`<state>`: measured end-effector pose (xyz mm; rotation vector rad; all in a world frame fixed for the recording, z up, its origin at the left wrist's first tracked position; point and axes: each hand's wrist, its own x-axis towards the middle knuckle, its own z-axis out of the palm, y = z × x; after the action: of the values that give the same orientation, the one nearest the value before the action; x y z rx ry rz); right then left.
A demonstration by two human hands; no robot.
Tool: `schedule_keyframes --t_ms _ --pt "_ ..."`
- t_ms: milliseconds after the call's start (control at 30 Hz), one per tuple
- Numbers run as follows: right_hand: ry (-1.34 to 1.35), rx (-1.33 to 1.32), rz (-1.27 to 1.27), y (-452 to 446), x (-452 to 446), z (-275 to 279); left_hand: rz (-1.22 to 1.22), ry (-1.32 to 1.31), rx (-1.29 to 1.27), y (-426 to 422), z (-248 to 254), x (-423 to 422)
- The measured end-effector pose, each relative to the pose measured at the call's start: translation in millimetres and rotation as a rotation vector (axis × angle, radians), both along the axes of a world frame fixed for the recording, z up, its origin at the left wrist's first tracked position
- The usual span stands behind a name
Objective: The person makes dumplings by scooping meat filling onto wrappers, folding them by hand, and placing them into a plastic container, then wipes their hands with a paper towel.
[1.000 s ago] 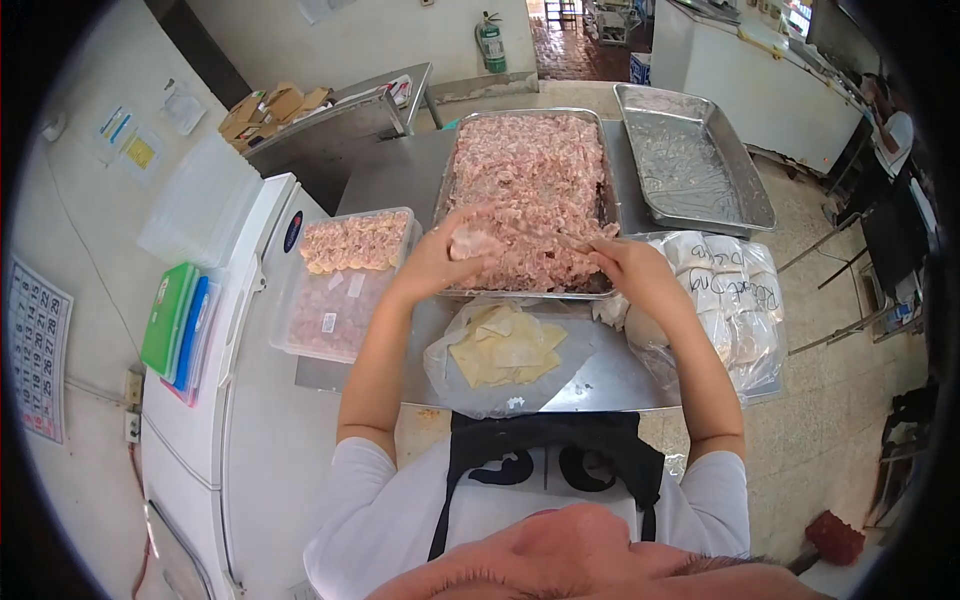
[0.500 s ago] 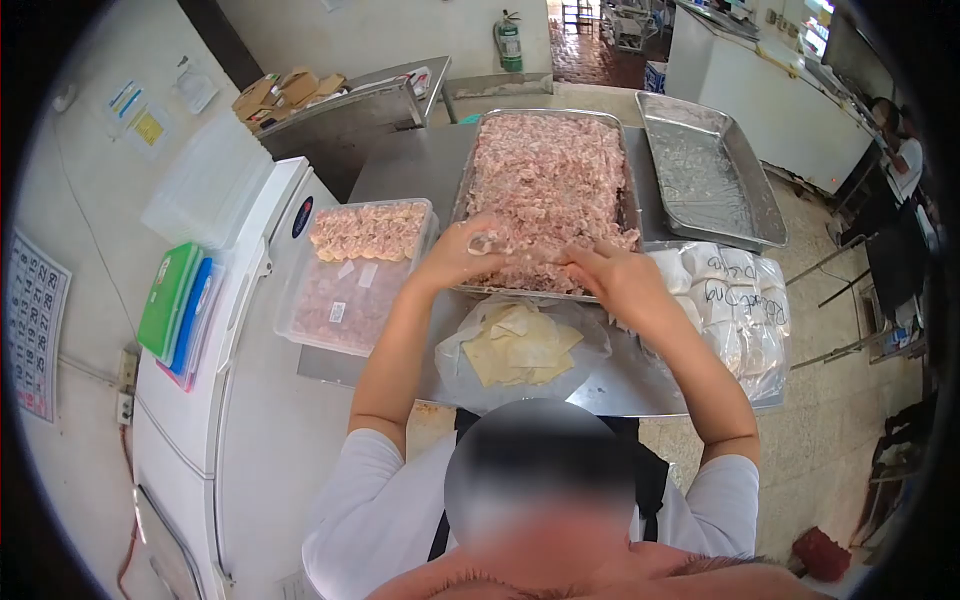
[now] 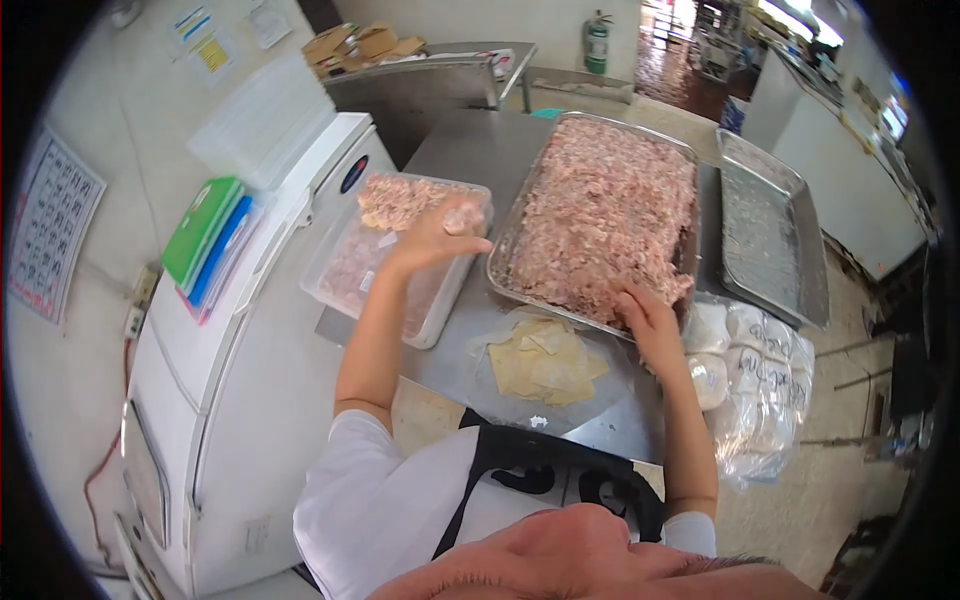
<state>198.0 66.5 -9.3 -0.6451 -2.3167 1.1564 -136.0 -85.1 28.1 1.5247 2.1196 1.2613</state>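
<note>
My left hand (image 3: 432,240) is over the clear plastic container (image 3: 432,325), its fingers closed around a small meat-filled dumpling (image 3: 463,217). Rows of similar dumplings (image 3: 385,205) sit at the container's far end. My right hand (image 3: 650,322) is at the near right of a deep metal tray (image 3: 560,312) heaped with ground meat (image 3: 610,215). Its curled fingers press into the meat, and the fingertips are partly hidden. Between my arms, thin yellowish wrappers (image 3: 545,362) lie in a loose stack on a clear plastic bag.
A second metal tray (image 3: 765,240) with smeared residue stands at the right. Wrapped packs of white rounds (image 3: 750,370), marked in pen, lie at the table's right edge. A white freezer (image 3: 270,330) with coloured folders (image 3: 205,240) on top borders the left.
My left hand has moved left from the meat tray to the container, carrying the dumpling. My right hand stays at the tray's near right. The view has turned leftward.
</note>
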Motion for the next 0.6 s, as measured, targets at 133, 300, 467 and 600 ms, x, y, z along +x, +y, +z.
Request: schedule_keyframes --t_ms 133,300,467,600 --pt "0.161 -0.490 -0.094 17 13 -16 0.344 -0.077 -0.165 -51 -8 -88" --pt "0.228 -0.656 -0.082 20 15 -20 0.587 0.474 -0.283 -97 -66 -186" --pt "0.244 -0.663 -0.044 19 17 -19 0.827 0.500 -0.276 -73 -56 -169" --pt "0.244 -0.663 -0.070 19 16 -17 0.831 0.451 -0.428 -60 -61 -185"
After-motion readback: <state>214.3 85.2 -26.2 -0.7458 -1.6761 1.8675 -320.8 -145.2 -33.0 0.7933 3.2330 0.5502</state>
